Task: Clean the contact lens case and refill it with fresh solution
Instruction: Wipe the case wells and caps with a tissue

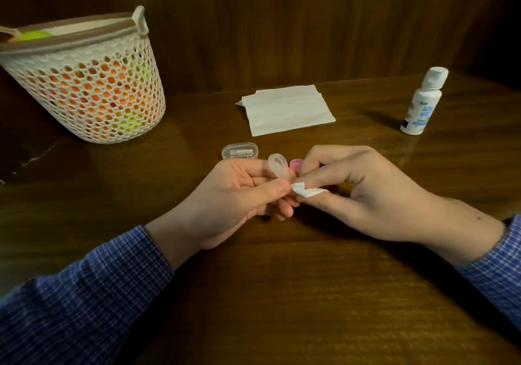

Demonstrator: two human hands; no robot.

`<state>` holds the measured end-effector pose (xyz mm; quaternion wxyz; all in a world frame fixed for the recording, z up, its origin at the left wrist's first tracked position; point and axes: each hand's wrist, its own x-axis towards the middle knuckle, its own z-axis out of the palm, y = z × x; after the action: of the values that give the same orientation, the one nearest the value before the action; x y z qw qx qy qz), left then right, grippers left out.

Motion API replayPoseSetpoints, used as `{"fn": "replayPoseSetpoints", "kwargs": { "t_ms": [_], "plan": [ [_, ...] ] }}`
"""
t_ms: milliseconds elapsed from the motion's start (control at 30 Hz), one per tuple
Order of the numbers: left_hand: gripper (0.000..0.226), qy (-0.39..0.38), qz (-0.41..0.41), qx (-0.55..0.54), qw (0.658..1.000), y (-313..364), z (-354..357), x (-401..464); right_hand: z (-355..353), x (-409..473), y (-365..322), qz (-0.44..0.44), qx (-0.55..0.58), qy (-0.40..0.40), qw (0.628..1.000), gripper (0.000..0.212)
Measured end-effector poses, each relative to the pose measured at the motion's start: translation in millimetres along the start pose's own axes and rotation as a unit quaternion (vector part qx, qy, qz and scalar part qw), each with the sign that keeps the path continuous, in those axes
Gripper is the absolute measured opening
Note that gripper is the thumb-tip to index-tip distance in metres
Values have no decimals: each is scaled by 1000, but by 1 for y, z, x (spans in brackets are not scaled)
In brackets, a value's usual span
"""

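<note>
Left hand (239, 192) pinching clear lens case (277, 164) by its lower edge, just beside right hand (358, 192) gripping folded tissue scrap (306, 193); likely light, stiff, slick when wet, best held at rim; well looks empty; capped solution bottle (423, 102) beyond right hand; basket (84, 82) beyond left hand holding orange and green items

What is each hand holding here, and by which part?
Left hand pinches the clear lens case by its lower end; right hand pinches a small tissue piece at one end.
</note>
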<state>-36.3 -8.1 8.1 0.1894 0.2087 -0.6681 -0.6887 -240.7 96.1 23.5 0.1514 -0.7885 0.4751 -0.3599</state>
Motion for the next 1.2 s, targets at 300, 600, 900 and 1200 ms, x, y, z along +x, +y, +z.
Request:
{"fn": "replayPoseSetpoints", "kwargs": {
  "t_ms": [300, 600, 900, 1200],
  "plan": [
    [30, 88, 157, 243, 953, 2, 8, -4, -2, 3, -4, 207, 281, -5, 937, 21],
    [36, 55, -55, -76, 994, 11, 5, 3, -14, 7, -2, 234, 291, 103, 922, 13],
    [21, -100, -156, -204, 961, 12, -1, 2, 1, 0, 8, -100, -138, 90, 981, 22],
    [20, -109, -195, -192, 956, 11, -3, 0, 3, -1, 3, -102, -125, 1, 987, 25]
  ]
}}
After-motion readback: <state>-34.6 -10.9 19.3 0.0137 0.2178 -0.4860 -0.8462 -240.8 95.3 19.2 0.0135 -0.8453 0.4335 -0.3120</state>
